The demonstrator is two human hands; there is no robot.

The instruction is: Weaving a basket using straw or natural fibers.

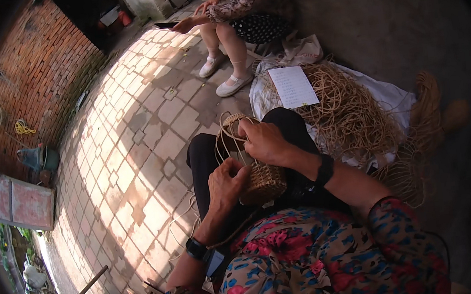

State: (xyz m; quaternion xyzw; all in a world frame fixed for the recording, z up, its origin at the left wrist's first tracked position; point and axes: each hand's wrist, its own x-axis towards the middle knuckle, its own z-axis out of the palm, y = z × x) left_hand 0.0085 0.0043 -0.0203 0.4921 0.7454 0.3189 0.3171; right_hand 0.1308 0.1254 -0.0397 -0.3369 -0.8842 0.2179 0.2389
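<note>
A small woven basket (266, 181) of tan cord sits on my lap between my knees. Loose strands (224, 134) loop up from its far side. My left hand (228, 183) is closed at the basket's near left side, its thumb and fingers pinched together at the weave. Over the far right part, my right hand (266, 142) has its fingers curled around a strand by the rim. The exact strand in each grip is partly hidden by the fingers. A thin cord (180, 224) trails down to the paving on my left.
To my right, a heap of tan cord (347, 115) lies on a white sheet (382, 94), with a written paper (293, 87) on it. Ahead sits another person (252, 7) holding a dark flat object (166, 25). A brick wall (37, 59) stands at the far left.
</note>
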